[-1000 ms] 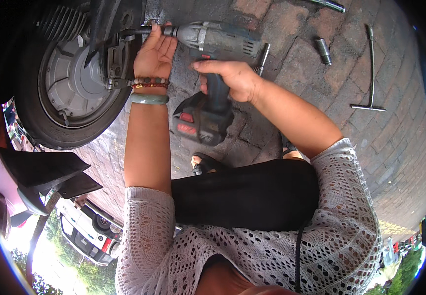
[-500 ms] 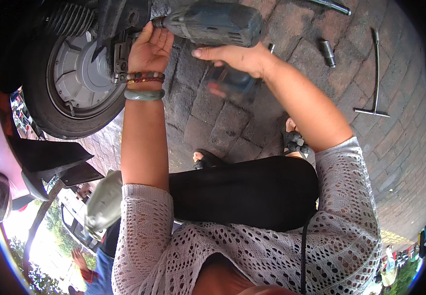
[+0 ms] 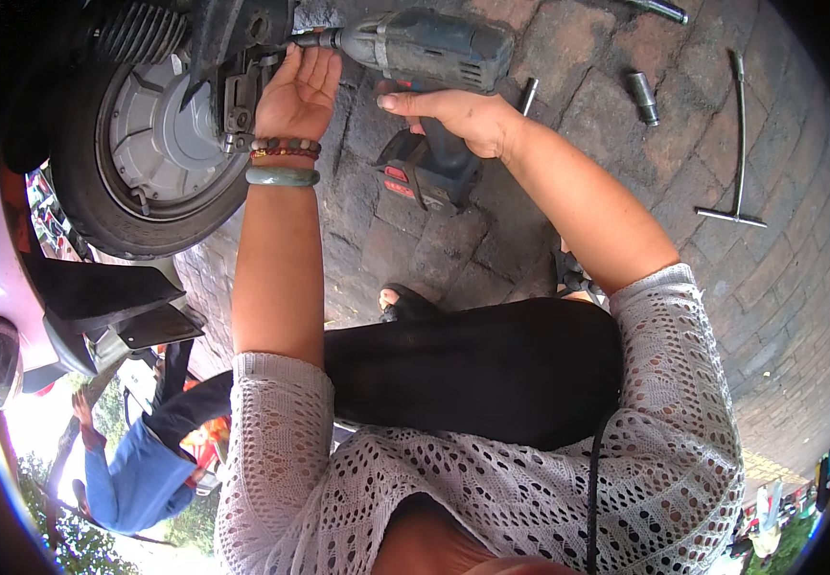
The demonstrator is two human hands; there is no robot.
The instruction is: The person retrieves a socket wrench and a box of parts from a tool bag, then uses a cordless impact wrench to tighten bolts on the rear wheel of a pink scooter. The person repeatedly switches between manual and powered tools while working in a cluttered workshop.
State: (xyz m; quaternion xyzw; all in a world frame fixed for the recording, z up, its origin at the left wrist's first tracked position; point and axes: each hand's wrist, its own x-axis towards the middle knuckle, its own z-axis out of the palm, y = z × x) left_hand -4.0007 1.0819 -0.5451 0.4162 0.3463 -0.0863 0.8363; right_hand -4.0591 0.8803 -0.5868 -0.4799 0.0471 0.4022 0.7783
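My right hand (image 3: 463, 117) is wrapped round the grip of a dark, worn cordless impact wrench (image 3: 434, 50). Its battery pack with red marks hangs below the hand. The tool lies level, nose to the left. A slim dark shaft (image 3: 311, 39) runs from its nose toward a metal bracket (image 3: 241, 101) beside a scooter wheel (image 3: 161, 134). My left hand (image 3: 298, 96), palm up, has its thumb and fingertips at this shaft. The fingertips are partly hidden, and the shaft's tip against the bracket is hard to make out.
On the brick paving lie a T-handle wrench (image 3: 739, 144), a metal socket (image 3: 642, 99) and a metal bar (image 3: 662, 10). A short metal rod (image 3: 529, 96) shows behind my right wrist. A coil spring (image 3: 142, 34) sits above the wheel. A person in blue (image 3: 137, 474) is at the lower left.
The impact wrench's lower part, blurred before, is now sharp and has swung slightly left. More of its shaft shows at the nose. The person in blue has come further into view.
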